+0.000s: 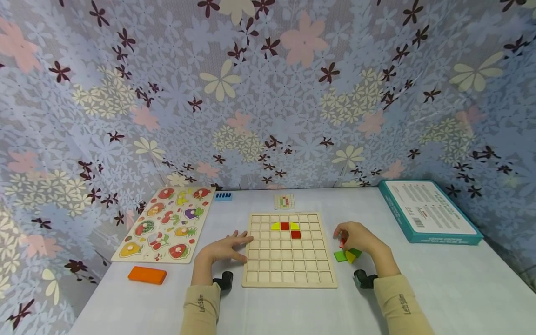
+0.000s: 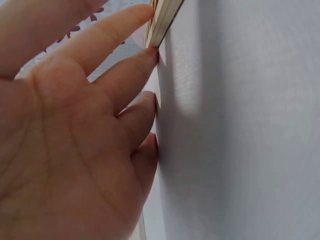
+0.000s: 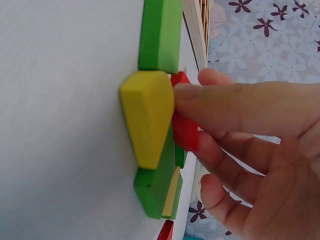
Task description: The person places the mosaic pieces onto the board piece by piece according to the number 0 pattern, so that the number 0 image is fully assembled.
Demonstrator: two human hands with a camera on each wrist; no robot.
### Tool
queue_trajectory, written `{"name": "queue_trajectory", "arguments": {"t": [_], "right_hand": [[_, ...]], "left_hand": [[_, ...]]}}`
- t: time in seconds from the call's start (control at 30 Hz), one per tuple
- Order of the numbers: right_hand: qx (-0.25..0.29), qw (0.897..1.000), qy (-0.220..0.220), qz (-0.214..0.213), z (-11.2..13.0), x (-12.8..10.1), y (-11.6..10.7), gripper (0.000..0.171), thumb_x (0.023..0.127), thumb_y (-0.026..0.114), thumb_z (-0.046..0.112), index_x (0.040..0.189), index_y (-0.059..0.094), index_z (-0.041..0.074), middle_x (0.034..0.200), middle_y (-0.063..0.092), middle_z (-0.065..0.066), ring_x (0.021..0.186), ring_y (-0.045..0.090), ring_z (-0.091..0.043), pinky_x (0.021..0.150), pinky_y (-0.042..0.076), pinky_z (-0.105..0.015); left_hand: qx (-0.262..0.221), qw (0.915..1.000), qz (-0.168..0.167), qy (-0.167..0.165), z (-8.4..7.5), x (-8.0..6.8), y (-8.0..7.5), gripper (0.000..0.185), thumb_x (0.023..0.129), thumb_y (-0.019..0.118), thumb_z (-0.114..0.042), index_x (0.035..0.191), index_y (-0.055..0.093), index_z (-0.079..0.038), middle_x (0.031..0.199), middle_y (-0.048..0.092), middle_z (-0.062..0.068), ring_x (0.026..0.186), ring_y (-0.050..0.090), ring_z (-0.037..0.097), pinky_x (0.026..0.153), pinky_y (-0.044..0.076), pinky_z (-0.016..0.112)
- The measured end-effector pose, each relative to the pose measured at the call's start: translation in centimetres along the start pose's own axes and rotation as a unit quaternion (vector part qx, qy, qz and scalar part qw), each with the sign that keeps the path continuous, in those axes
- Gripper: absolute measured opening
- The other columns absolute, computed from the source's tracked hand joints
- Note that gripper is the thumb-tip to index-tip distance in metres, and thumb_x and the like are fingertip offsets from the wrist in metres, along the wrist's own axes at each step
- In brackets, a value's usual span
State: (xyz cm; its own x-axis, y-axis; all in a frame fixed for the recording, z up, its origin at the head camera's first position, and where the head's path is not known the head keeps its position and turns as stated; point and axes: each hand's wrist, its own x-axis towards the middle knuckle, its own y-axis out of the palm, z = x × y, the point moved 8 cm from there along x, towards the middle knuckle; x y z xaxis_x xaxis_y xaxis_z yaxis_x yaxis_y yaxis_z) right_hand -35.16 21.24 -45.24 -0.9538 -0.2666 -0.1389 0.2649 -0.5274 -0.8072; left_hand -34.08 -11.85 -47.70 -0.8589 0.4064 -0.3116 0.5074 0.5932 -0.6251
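A wooden grid board [image 1: 289, 260] lies on the white table, with yellow and red pieces [image 1: 285, 226] set in its upper rows. My left hand [image 1: 229, 248] lies flat beside the board's left edge [image 2: 163, 22], with straight fingertips [image 2: 150, 102] pressing the table. Just right of the board, my right hand [image 1: 355, 237] pinches a red piece [image 3: 185, 131] between thumb and fingers. That piece sits among a small pile of loose pieces [image 1: 347, 255]: a yellow one [image 3: 148, 115] and green ones [image 3: 160, 34].
A fruit peg puzzle [image 1: 165, 224] lies at the left, with an orange block [image 1: 147, 274] in front of it. A small blue item [image 1: 223, 196] and a pattern card [image 1: 284, 201] sit behind the board. A teal box [image 1: 429, 211] lies at the right. A floral backdrop surrounds the table.
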Motion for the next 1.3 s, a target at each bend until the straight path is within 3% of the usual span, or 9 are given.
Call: {"name": "queue_trajectory", "arguments": {"t": [0.3, 0.53, 0.93, 1.3], "right_hand": [[-0.026, 0.999, -0.025, -0.021, 0.4, 0.1, -0.4, 0.040, 0.063, 0.063, -0.020, 0.095, 0.065, 0.005, 0.078, 0.049, -0.006, 0.071, 0.044, -0.021, 0.062, 0.041, -0.031], [-0.017, 0.999, -0.027, -0.030, 0.9, 0.1, -0.5, 0.034, 0.071, 0.057, -0.018, 0.098, 0.063, 0.002, 0.079, 0.054, -0.007, 0.072, 0.048, -0.020, 0.064, 0.045, -0.032], [-0.012, 0.999, -0.019, -0.047, 1.4, 0.3, -0.7, 0.025, 0.078, 0.069, 0.002, 0.102, 0.059, 0.003, 0.078, 0.059, -0.004, 0.069, 0.052, -0.017, 0.065, 0.048, -0.032], [0.008, 0.998, -0.024, -0.065, 2.4, 0.9, -0.4, 0.021, 0.077, 0.071, 0.003, 0.089, 0.054, 0.006, 0.072, 0.058, -0.003, 0.063, 0.049, -0.016, 0.060, 0.045, -0.028]], "left_hand": [[-0.009, 1.0000, -0.001, -0.003, 0.1, 0.1, 0.0, 0.070, 0.071, 0.077, -0.020, 0.135, 0.049, -0.019, 0.152, 0.024, 0.003, 0.141, 0.003, 0.034, 0.109, 0.002, 0.060], [-0.009, 1.0000, -0.003, 0.001, 0.0, 0.0, 0.0, 0.070, 0.071, 0.077, -0.020, 0.135, 0.049, -0.018, 0.152, 0.023, 0.003, 0.141, 0.003, 0.035, 0.108, 0.002, 0.062], [-0.008, 1.0000, -0.002, 0.005, 0.0, 0.1, 0.0, 0.069, 0.072, 0.076, -0.020, 0.136, 0.049, -0.018, 0.152, 0.023, 0.004, 0.141, 0.002, 0.035, 0.108, 0.002, 0.062], [-0.003, 1.0000, -0.003, 0.004, 0.0, 0.1, 0.0, 0.069, 0.072, 0.077, -0.021, 0.136, 0.049, -0.018, 0.152, 0.023, 0.004, 0.141, 0.003, 0.036, 0.108, 0.002, 0.062]]}}
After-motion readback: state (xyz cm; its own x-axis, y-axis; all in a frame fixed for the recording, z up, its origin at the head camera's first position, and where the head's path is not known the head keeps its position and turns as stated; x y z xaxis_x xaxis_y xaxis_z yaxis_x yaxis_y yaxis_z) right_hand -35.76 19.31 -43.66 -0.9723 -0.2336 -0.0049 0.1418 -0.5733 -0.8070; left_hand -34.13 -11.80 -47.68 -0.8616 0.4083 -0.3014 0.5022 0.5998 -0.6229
